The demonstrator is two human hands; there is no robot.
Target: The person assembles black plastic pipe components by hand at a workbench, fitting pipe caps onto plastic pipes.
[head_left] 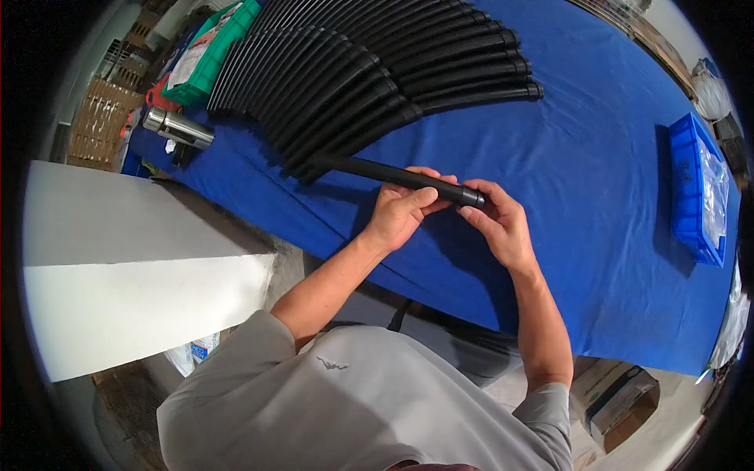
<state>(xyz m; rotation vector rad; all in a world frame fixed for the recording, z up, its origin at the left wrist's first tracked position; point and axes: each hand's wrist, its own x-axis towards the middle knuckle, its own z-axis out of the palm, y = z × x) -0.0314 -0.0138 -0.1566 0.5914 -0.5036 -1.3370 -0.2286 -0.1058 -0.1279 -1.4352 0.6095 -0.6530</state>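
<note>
— Looking at the black tube (369, 169) first: where does it sit?

— Lifted just over the near edge of the bench (597, 251), in front of the person's chest. Its long axis runs from the far left down to the near right. The far end points at the stack of tubes (353, 71), and the near end carries a collar (471, 195).

— And the hands?

— The left hand (400, 213) is wrapped round the shaft just behind the collar, fingers curled under and thumb over the top. The right hand (503, 226) is half closed, its fingertips pinching the collared end. The two hands nearly touch, and the right is the nearer to the collar.

— Any room around them?

— Bare blue cloth lies beyond and to the right of the hands, well clear as far as the blue bin (695, 188) near the right end. To the left it is tighter: the stack fans out close by the tube's far tip. A metal cylinder (177, 126) and a green box (212, 51) sit further left, and a white block (141, 259) stands beside the bench's near corner.
</note>
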